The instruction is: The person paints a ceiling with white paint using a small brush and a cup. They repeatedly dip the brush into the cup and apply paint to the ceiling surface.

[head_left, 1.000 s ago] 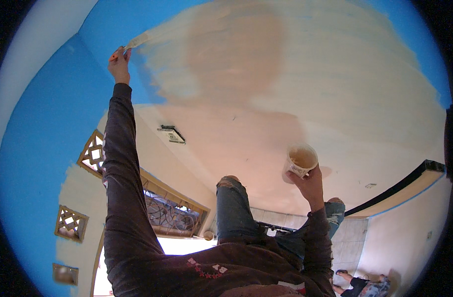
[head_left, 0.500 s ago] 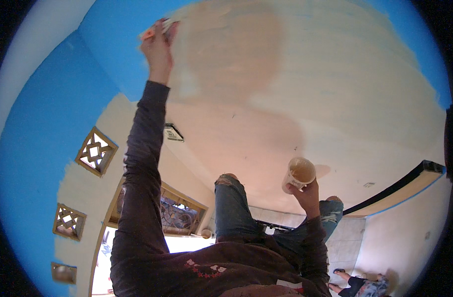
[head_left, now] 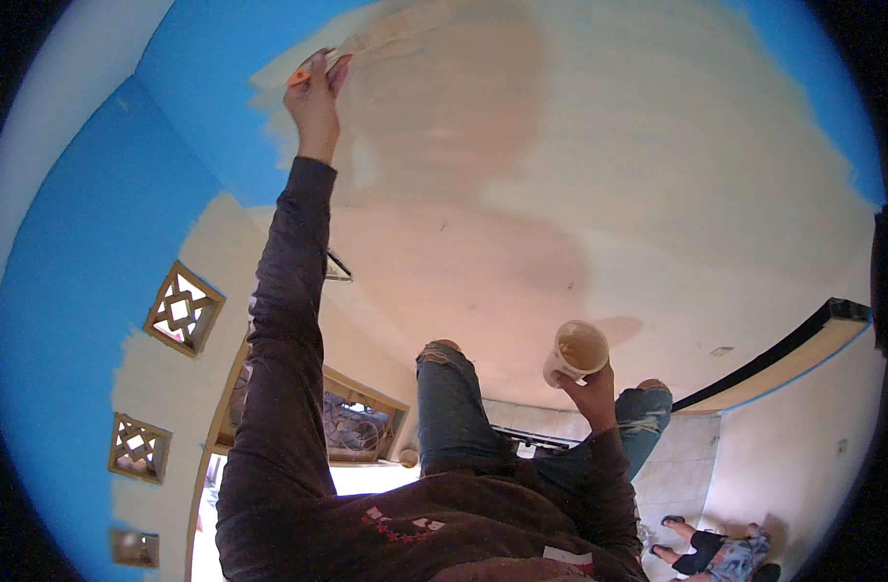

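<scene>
My left hand (head_left: 315, 114) is raised high against the wall with its fingers closed round a paintbrush (head_left: 299, 75). Its orange handle end pokes out beside the fingers, while most of the brush is hidden or hard to make out. Around the hand, cream paint (head_left: 405, 87) meets the bright blue wall (head_left: 216, 107) in a ragged edge. Lower down, at about knee height in the picture, my right hand (head_left: 593, 396) grips a pale paint cup (head_left: 561, 361). The cup's mouth faces up toward me, and creamy paint shows inside.
My knees (head_left: 447, 373) are between the arms. A dark-edged ledge (head_left: 784, 367) juts out at the right. Patterned vent blocks (head_left: 184, 308) line the left wall above a doorway (head_left: 206, 514). Another person (head_left: 716, 558) is low on the floor at the lower right.
Cream paint now covers a patch of blue above and left of my left hand, which has shifted slightly right. The cup in my right hand has moved a little left and down.
</scene>
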Demonstrator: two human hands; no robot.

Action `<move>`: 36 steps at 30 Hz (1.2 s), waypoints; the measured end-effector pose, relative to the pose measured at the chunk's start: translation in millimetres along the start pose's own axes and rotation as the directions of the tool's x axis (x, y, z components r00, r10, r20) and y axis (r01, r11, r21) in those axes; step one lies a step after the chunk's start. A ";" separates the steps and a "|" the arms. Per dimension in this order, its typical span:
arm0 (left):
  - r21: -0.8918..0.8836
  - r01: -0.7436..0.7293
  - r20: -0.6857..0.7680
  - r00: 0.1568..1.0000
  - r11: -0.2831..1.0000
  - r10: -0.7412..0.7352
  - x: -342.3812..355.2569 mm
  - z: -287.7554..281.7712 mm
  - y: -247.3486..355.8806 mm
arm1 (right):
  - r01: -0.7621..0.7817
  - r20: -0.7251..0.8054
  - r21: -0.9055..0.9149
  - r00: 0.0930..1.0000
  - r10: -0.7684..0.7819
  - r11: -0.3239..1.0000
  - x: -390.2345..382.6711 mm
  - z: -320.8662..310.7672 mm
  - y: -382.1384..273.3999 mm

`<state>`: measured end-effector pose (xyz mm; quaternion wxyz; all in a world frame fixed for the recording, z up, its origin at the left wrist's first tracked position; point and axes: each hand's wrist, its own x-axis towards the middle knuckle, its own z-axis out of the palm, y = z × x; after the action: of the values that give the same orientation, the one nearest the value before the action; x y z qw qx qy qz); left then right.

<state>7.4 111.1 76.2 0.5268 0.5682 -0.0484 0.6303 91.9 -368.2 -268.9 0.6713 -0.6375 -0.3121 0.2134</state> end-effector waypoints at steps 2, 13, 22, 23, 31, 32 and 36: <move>0.038 -0.004 -0.040 0.999 0.999 0.006 7.7 -28.8 2.5 | -0.011 -0.004 0.000 1.000 0.011 1.000 0.2 -1.4 5.9; 0.281 -0.077 -0.276 0.948 0.956 0.158 51.9 -202.9 31.8 | -0.002 -0.023 -0.005 1.000 0.002 1.000 -7.2 -13.0 26.5; 0.216 -0.125 -0.410 0.888 0.968 0.206 26.7 -185.3 55.2 | 0.012 -0.017 0.013 1.000 -0.012 1.000 -13.9 -12.4 26.2; 0.186 -0.135 -0.390 0.899 0.973 0.199 18.9 -165.8 57.5 | 0.014 -0.013 0.012 1.000 -0.014 1.000 -14.0 -11.9 27.4; 0.013 -0.086 -0.061 0.994 0.996 0.086 -38.8 23.4 50.2 | -0.030 -0.014 -0.020 0.999 0.030 0.999 -26.3 -4.1 51.5; -0.001 -0.082 -0.008 0.997 0.997 0.082 -43.1 42.4 50.3 | -0.017 -0.012 -0.019 1.000 0.017 1.000 -28.0 -3.6 56.6; -0.044 -0.071 0.116 0.990 0.997 0.075 -44.3 86.6 21.8 | 0.005 -0.008 -0.063 1.000 -0.006 0.998 -32.5 -4.6 66.4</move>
<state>40.4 17.5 84.2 0.5107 0.5918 -0.1127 0.6134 79.3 -387.4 -339.3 0.6527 -0.6584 -0.3178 0.1989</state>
